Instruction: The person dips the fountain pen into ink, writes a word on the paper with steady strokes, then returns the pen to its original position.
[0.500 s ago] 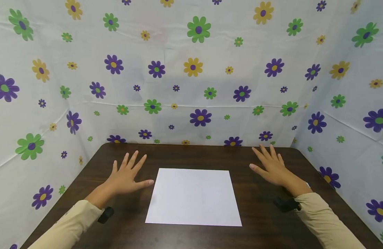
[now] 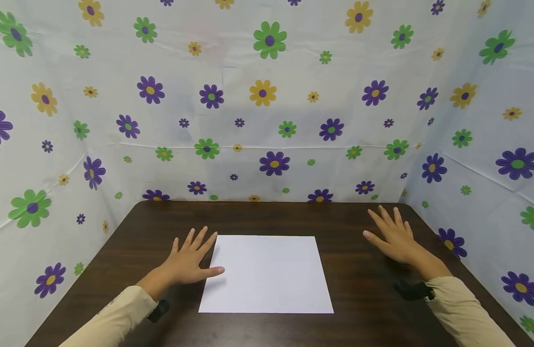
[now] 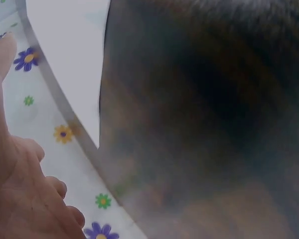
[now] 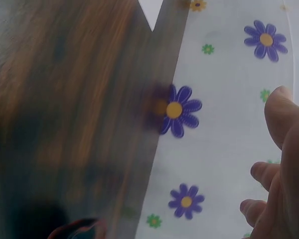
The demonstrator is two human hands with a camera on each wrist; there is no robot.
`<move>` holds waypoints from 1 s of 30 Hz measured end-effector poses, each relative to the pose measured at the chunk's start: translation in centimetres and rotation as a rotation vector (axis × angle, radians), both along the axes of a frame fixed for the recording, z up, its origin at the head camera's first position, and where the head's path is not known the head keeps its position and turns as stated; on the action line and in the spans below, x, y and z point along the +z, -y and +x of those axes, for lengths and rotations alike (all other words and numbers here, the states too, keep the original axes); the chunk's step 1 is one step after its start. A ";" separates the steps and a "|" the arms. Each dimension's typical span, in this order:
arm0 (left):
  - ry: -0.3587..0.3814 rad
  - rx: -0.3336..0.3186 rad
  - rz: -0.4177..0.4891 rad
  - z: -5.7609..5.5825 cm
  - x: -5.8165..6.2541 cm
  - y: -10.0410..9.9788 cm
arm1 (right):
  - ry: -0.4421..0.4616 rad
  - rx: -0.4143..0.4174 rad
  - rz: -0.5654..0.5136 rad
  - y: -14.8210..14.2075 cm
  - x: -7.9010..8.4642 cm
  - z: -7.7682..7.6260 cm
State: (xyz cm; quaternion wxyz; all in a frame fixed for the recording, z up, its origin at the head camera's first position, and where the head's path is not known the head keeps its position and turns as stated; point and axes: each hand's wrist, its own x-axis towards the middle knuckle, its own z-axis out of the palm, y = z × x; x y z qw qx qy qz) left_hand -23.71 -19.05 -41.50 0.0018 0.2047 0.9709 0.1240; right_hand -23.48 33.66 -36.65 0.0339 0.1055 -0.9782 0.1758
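Note:
A blank white sheet of paper [image 2: 271,277] lies flat on the dark wooden table. My left hand [image 2: 187,262], fingers spread, hovers at the paper's left edge, its thumb overlapping the sheet in the head view and a soft shadow falling beneath. Off to the right of the paper, my right hand [image 2: 394,241] is held over the table with its fingers spread and nothing in it. The left wrist view shows a corner of the paper [image 3: 72,59] beyond the left hand [image 3: 27,194]. Only a tip of the sheet [image 4: 152,12] appears in the right wrist view, across from the right hand [image 4: 284,169].
The dark table [image 2: 267,217] has rounded far corners. White cloth [image 2: 232,111] printed with green, yellow and purple flowers stands behind it and along both sides. Each wrist wears a dark strap-on device, such as the left one [image 2: 158,311].
My left hand has moved right and toward me, its thumb now over the paper's left edge. The right hand has shifted a little to the right, away from the paper. The head view has turned slightly.

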 end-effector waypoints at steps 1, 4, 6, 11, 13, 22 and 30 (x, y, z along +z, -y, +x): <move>0.003 -0.004 -0.004 0.0 -0.3 -0.1 | 0.001 -0.006 -0.004 -0.3 -0.1 0.1; 0.020 -0.016 -0.019 0.0 -1.1 -0.4 | 0.004 -0.027 -0.013 -1.1 -0.6 0.5; 0.033 -0.026 -0.016 0.1 -1.4 -0.6 | 0.003 -0.041 -0.015 -1.8 -0.9 0.7; 0.090 -0.041 -0.016 0.5 -1.9 -1.1 | 0.009 -0.070 -0.027 -3.1 -1.6 1.0; 0.112 -0.042 -0.030 0.6 -2.0 -1.2 | 0.010 -0.075 -0.045 -3.6 -1.9 1.1; 0.154 -0.065 -0.046 0.5 -2.5 -1.5 | 0.016 -0.098 -0.076 -6.2 -3.1 1.6; 0.168 -0.065 -0.059 0.4 -2.7 -1.8 | 0.073 -0.102 -0.243 -8.1 -4.1 2.8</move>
